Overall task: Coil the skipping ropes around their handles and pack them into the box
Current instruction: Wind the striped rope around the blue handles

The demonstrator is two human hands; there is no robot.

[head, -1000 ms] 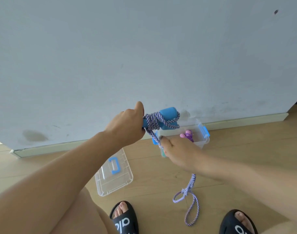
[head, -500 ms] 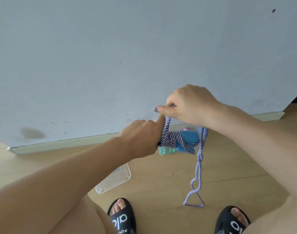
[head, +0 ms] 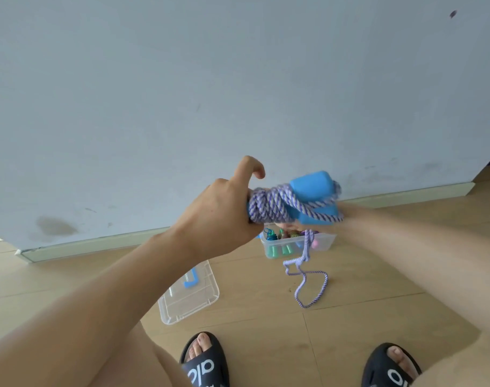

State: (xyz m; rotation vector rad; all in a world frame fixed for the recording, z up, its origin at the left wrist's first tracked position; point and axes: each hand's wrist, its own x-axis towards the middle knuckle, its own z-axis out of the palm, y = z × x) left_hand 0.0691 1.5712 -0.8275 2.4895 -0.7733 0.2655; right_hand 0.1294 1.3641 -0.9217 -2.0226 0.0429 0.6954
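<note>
A person's left hand (head: 221,210) has its grip clamped on a pair of blue handles (head: 310,201) wound with purple-and-white rope (head: 274,206), held above the clear box (head: 326,243). The right hand is hidden behind the handles; its grip cannot be told. The rope's loose tail hangs beside the box. A clear lid (head: 190,296) lies left of the box.
</note>
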